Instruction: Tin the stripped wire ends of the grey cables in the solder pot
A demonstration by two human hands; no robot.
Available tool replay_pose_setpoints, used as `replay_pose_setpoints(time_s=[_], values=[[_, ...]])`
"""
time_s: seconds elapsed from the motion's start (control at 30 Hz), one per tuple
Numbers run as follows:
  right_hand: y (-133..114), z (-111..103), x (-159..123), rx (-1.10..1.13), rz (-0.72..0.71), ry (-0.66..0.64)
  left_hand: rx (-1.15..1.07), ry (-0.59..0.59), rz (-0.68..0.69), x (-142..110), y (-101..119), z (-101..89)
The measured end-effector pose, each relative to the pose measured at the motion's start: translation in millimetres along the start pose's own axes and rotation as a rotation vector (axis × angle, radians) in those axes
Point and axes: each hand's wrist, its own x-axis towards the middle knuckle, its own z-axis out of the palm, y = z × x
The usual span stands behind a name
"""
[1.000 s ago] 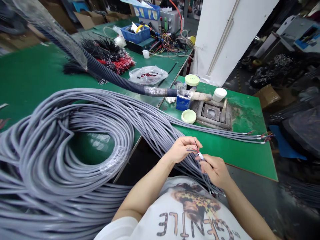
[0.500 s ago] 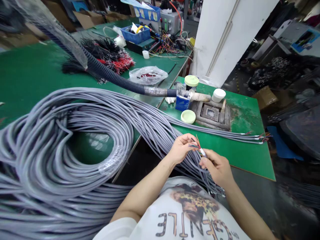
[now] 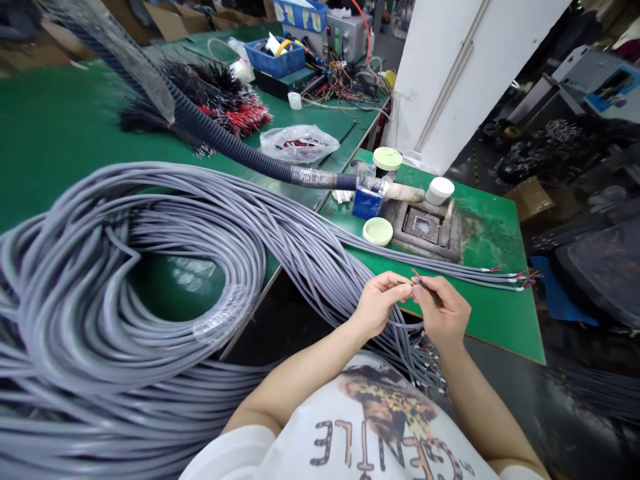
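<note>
My left hand (image 3: 381, 301) and my right hand (image 3: 443, 308) meet fingertip to fingertip over the near edge of the green board. Between them show thin coloured wires (image 3: 418, 276) at the end of a grey cable. The left thumb and forefinger pinch a wire, and the right fingers close on the wires; the cable's white end is hidden. Below my hands hangs a bundle of grey cables (image 3: 315, 267) with stripped ends. It runs from a large coil (image 3: 90, 333) at the left. Several cable ends (image 3: 520, 277) with bared wires lie across the board on the right.
A solder pot (image 3: 424, 225) sits on the green board (image 3: 495, 313), with a ribbed hose (image 3: 255, 160) ending beside it. Around it are a pale green lid (image 3: 377, 231), a white tub (image 3: 440, 190) and a blue box (image 3: 367, 202). Black and red wires (image 3: 220, 107) are piled behind.
My hands have come together, and the left has moved slightly right. The white cable end that showed between them is now covered. The right hand's fingers have moved up onto the wires.
</note>
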Motion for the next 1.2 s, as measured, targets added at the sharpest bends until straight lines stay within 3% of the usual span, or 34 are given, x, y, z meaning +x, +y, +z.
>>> replay_pose_setpoints(time_s=[0.13,0.37,0.47,0.53,0.7,0.87,1.0,1.2], values=[[2,2,13,0.003,-0.117,0.028,0.062,0.047,0.118,3,2,-4.3],[8,16,32,0.077,-0.087,-0.019,-0.05,0.065,0.014,13,2,-8.3],[12,20,51,0.048,-0.064,-0.046,0.1,0.069,0.037,15,5,-14.1],[18,23,70,-0.007,-0.057,-0.071,0.384,0.076,0.183,15,10,-22.9],[50,43,121,-0.182,-0.048,-0.195,1.18,0.049,0.72,15,20,-55.2],[79,71,145,-0.415,-0.034,-0.335,1.543,-0.077,0.944,22,10,-73.9],[89,82,150,-0.506,-0.037,-0.378,1.544,-0.066,0.962,23,6,-76.4],[99,86,151,-0.549,-0.029,-0.403,1.463,-0.113,0.851,23,5,-80.3]])
